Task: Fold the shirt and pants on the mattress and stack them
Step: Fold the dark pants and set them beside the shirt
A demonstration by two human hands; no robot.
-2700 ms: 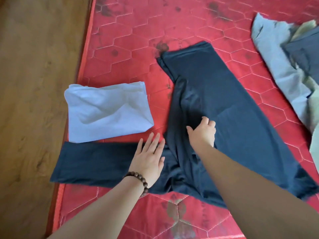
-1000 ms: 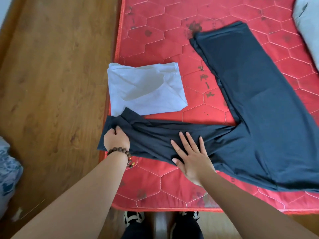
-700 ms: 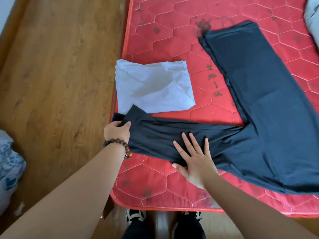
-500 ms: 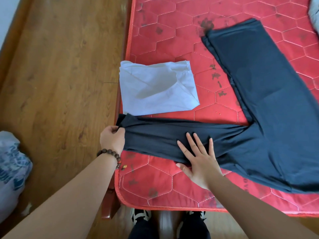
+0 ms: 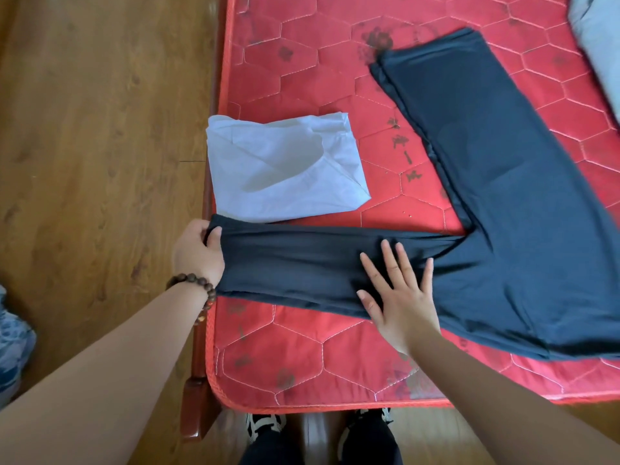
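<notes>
— Dark navy pants [image 5: 496,209] spread in an L on the red quilted mattress [image 5: 302,62]: one leg running up toward the far right, the other stretched flat leftward along the near part of the bed.
— And the left hand [image 5: 196,255]?
— At the hem end of that near leg, right at the mattress's left edge. Fingers [image 5: 214,238] curled over the cloth, thumb side hidden, gripping the hem. Brown bead bracelet [image 5: 196,286] on the wrist.
— Right hand [image 5: 401,297]?
— Flat on the same leg, nearer the crotch, palm down, fingers [image 5: 389,260] straight and spread, pressing the fabric to the mattress. Holding nothing.
— Shirt?
— White shirt [image 5: 281,169], already folded into a rough rectangle, lying just beyond the near leg by the left edge; its near border touching or slightly overlapped by the dark cloth.
— Anything else?
— Grey cloth [image 5: 600,38] at the far right corner, cut off by the frame. Wooden floor [image 5: 94,129] to the left. Black-and-white shoes [image 5: 265,427] below the mattress's near edge.
</notes>
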